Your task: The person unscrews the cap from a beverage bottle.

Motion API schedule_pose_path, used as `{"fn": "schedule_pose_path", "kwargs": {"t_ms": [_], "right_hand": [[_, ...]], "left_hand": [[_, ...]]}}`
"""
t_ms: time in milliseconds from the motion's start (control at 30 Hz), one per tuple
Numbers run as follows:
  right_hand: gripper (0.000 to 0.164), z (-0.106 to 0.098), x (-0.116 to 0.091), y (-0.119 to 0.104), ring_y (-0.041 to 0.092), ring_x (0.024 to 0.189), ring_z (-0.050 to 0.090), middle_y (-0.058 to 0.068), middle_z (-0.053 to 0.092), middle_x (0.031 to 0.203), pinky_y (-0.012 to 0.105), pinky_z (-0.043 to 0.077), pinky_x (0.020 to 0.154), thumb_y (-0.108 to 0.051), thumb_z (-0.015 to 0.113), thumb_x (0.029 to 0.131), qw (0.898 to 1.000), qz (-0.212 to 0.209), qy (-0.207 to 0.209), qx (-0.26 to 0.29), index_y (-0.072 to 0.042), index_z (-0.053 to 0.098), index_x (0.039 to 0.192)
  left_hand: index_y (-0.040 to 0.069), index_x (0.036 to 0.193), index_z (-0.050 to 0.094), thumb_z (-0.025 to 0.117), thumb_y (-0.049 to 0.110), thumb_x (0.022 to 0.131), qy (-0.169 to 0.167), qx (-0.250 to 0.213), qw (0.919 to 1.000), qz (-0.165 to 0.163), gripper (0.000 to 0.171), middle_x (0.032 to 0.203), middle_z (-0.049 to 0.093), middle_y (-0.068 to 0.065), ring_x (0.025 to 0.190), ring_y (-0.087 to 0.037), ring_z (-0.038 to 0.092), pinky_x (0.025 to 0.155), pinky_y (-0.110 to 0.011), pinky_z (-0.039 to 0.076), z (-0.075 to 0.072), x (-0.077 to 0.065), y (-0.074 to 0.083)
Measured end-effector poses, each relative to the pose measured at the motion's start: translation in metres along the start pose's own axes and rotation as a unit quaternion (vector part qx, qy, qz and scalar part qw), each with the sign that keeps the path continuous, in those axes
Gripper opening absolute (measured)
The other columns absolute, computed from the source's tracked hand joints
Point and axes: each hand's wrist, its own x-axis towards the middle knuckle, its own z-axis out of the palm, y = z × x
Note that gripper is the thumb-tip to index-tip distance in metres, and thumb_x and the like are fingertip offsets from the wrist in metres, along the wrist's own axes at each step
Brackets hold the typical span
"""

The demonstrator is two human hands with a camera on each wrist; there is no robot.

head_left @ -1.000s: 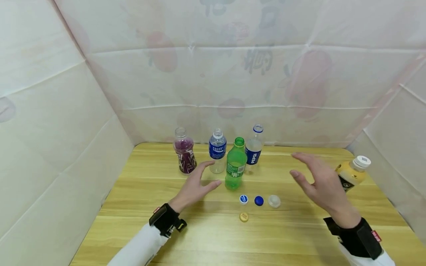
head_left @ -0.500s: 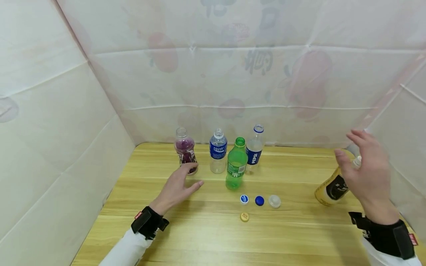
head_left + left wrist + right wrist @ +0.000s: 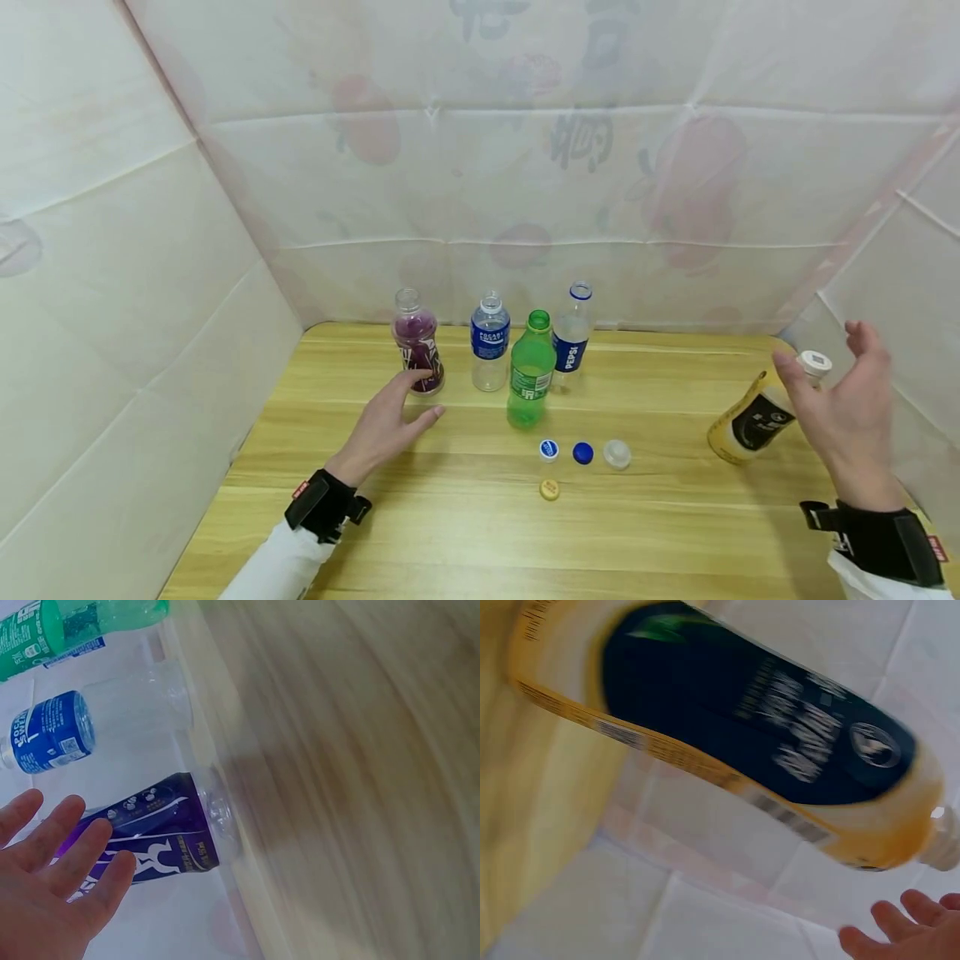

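My left hand (image 3: pixel 381 429) is nearest the uncapped purple-labelled bottle (image 3: pixel 420 354), its fingers spread in front of it. In the left wrist view a gap shows between most of the fingers (image 3: pixel 109 885) and the table; whether they touch the bottle I cannot tell. Over on the right, my right hand (image 3: pixel 851 417) is held beside the yellow bottle (image 3: pixel 750 423) with the white cap (image 3: pixel 815 362). The thumb overlaps that bottle's upper part in the head view. In the right wrist view the loosely bent fingers (image 3: pixel 892 922) are apart from the bottle.
Uncapped bottles stand mid-table: a Pocari Sweat bottle (image 3: pixel 490 337), a green bottle (image 3: pixel 532 371) and a Pepsi bottle (image 3: pixel 572 337). Loose caps lie in front: white-and-blue (image 3: pixel 549 451), blue (image 3: pixel 582 453), clear (image 3: pixel 617 454) and yellow (image 3: pixel 550 490). Cloth walls (image 3: pixel 420 183) enclose the table.
My left hand has moved left from the Pocari Sweat bottle to the purple-labelled bottle. My right hand has moved right, past the yellow bottle, uncovering most of it. The bottles and caps look unmoved.
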Motion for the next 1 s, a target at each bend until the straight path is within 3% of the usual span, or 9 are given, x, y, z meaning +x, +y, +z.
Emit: {"fn": "schedule_pose_path", "kwargs": {"t_ms": [133, 233, 300, 367, 467, 533, 600, 767, 1000], "right_hand": [[0.091, 0.004, -0.002, 0.012, 0.041, 0.149, 0.032, 0.019, 0.034, 0.162, 0.035, 0.023, 0.123, -0.026, 0.075, 0.092, 0.999, 0.036, -0.031, 0.019, -0.008, 0.021, 0.163], [0.093, 0.006, -0.006, 0.019, 0.046, 0.148, 0.032, 0.022, 0.035, 0.161, 0.035, 0.022, 0.124, -0.026, 0.076, 0.092, 0.997, 0.050, -0.048, 0.024, -0.006, 0.019, 0.163], [0.097, 0.007, -0.008, 0.022, 0.051, 0.147, 0.030, 0.026, 0.031, 0.161, 0.043, 0.020, 0.125, -0.028, 0.075, 0.093, 0.996, 0.058, -0.062, 0.020, -0.006, 0.014, 0.164], [0.100, 0.006, -0.011, 0.025, 0.054, 0.144, 0.031, 0.031, 0.029, 0.160, 0.036, 0.024, 0.122, -0.029, 0.075, 0.093, 0.995, 0.063, -0.076, 0.014, -0.006, 0.010, 0.165], [0.101, 0.004, -0.013, 0.026, 0.044, 0.124, 0.051, 0.038, 0.034, 0.152, 0.022, 0.044, 0.098, -0.031, 0.076, 0.093, 0.994, 0.060, -0.096, -0.003, -0.002, 0.010, 0.164], [0.096, 0.004, -0.014, 0.028, 0.031, 0.102, 0.054, 0.037, 0.044, 0.139, 0.014, 0.040, 0.072, -0.031, 0.078, 0.091, 0.993, 0.054, -0.099, -0.021, 0.001, 0.019, 0.160], [0.088, 0.005, -0.015, 0.030, 0.019, 0.086, 0.048, 0.032, 0.051, 0.125, 0.018, 0.036, 0.059, -0.031, 0.080, 0.090, 0.993, 0.048, -0.100, -0.038, 0.005, 0.029, 0.152], [0.070, 0.006, -0.018, 0.032, 0.010, 0.071, 0.046, 0.022, 0.054, 0.102, 0.025, 0.035, 0.053, -0.033, 0.078, 0.091, 0.992, 0.034, -0.103, -0.069, 0.008, 0.041, 0.136], [0.068, 0.004, -0.020, 0.018, 0.005, 0.072, 0.043, 0.016, 0.052, 0.100, 0.025, 0.033, 0.057, -0.034, 0.074, 0.094, 0.993, 0.036, -0.094, -0.061, 0.003, 0.041, 0.139]], "left_hand": [[0.004, 0.146, 0.052, 0.075, 0.036, 0.095, 0.000, 0.001, 1.0000, -0.005, 0.064, 0.147, 0.055, -0.020, 0.134, -0.040, 0.054, 0.111, -0.058, 0.043, 0.000, -0.001, -0.003], [0.005, 0.146, 0.052, 0.075, 0.036, 0.096, -0.002, -0.002, 1.0000, -0.009, 0.064, 0.147, 0.055, -0.020, 0.134, -0.040, 0.053, 0.111, -0.059, 0.042, -0.001, -0.002, -0.003], [0.005, 0.147, 0.051, 0.075, 0.036, 0.096, -0.004, -0.005, 0.9999, -0.012, 0.064, 0.148, 0.054, -0.020, 0.135, -0.040, 0.053, 0.111, -0.059, 0.042, -0.001, -0.001, -0.003], [0.005, 0.147, 0.051, 0.075, 0.036, 0.096, -0.004, -0.007, 0.9999, -0.013, 0.065, 0.149, 0.054, -0.020, 0.136, -0.040, 0.052, 0.112, -0.059, 0.042, -0.001, -0.001, -0.003], [0.005, 0.147, 0.051, 0.075, 0.036, 0.096, -0.003, -0.007, 0.9999, -0.014, 0.065, 0.149, 0.054, -0.020, 0.136, -0.040, 0.052, 0.112, -0.059, 0.041, 0.000, -0.001, -0.004], [0.005, 0.147, 0.051, 0.075, 0.036, 0.095, -0.002, -0.008, 0.9999, -0.013, 0.065, 0.149, 0.054, -0.020, 0.135, -0.040, 0.052, 0.112, -0.059, 0.042, 0.000, -0.001, -0.005], [0.005, 0.147, 0.051, 0.075, 0.036, 0.095, -0.001, -0.008, 0.9999, -0.013, 0.065, 0.148, 0.054, -0.020, 0.135, -0.040, 0.052, 0.111, -0.059, 0.042, 0.000, -0.001, -0.006], [0.005, 0.146, 0.052, 0.075, 0.037, 0.095, 0.001, -0.009, 0.9998, -0.015, 0.065, 0.148, 0.054, -0.020, 0.135, -0.040, 0.053, 0.111, -0.059, 0.042, 0.000, -0.001, -0.007], [0.005, 0.146, 0.052, 0.075, 0.036, 0.095, -0.001, -0.012, 0.9998, -0.016, 0.064, 0.148, 0.054, -0.020, 0.135, -0.040, 0.053, 0.111, -0.059, 0.042, 0.001, -0.001, -0.005]]}}
